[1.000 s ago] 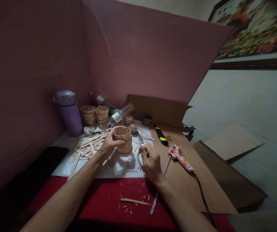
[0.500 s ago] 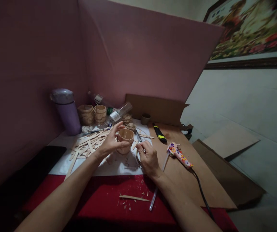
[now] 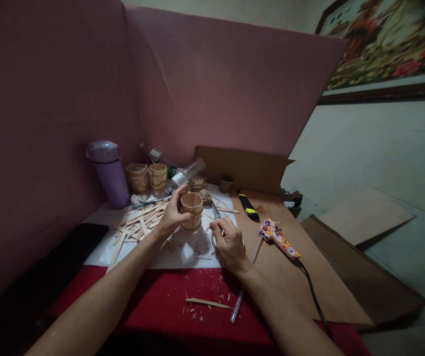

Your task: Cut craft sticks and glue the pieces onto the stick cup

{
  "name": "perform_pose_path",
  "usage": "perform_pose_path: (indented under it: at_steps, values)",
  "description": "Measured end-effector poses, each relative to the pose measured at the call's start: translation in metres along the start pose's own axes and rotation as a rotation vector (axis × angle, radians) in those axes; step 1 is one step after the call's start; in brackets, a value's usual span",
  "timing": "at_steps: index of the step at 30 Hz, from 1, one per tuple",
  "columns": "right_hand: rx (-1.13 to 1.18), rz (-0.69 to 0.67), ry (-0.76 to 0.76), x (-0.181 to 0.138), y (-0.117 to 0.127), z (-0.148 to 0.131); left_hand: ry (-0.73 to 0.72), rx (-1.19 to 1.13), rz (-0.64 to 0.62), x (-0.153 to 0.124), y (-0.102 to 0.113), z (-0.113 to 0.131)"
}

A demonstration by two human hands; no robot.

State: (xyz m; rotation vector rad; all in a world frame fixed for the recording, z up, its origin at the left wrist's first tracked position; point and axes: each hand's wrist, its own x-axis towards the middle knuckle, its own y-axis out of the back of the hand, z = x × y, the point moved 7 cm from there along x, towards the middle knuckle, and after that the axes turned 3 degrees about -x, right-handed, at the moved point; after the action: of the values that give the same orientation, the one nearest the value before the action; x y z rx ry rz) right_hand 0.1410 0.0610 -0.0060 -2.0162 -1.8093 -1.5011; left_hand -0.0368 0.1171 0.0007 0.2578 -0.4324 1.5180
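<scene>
My left hand (image 3: pixel 177 215) is closed on a small pot made of wooden craft sticks (image 3: pixel 193 217), thumb across its near side and fingers behind. The pot is upright with its scalloped rim up, just above the white sheet (image 3: pixel 182 258). To the right, my right hand (image 3: pixel 229 242) is closed, thumb and forefinger pinched; anything between them is too small to make out. Scissors (image 3: pixel 216 211) lie beside and partly under this hand, blades pointing away, handles mostly hidden. Behind the pot is a coil of twine (image 3: pixel 205 196). Loose craft sticks (image 3: pixel 143 222) are piled left of my left hand.
A glue gun (image 3: pixel 279 239) with a cord and a black-yellow cutter (image 3: pixel 248 205) lie on the brown board (image 3: pixel 290 282). Two similar pots (image 3: pixel 158 178), a purple tumbler (image 3: pixel 110 175) and plastic bottles (image 3: pixel 190 171) stand or lie at the back. Wood scraps litter the red cloth (image 3: pixel 160 296).
My left hand has brought the pot slightly up and left, and it stands straighter. My right hand stays pinched near the scissors. The whole view has shifted a little.
</scene>
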Motion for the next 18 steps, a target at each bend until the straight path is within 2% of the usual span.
perform_pose_path:
  at_steps: [9, 14, 18]
  values:
    - [0.004, 0.004, 0.015, 0.0007, 0.0003, -0.0021, 0.027, 0.068, -0.05, -0.0087, -0.003, -0.0003]
    - [0.008, 0.005, 0.024, 0.0003, 0.0, -0.0023, 0.002, 0.158, -0.038, -0.0054, -0.0033, -0.0011]
    - [0.008, 0.008, 0.03, 0.0003, -0.0007, -0.0017, 0.019, 0.125, -0.051, 0.0008, -0.0066, 0.0022]
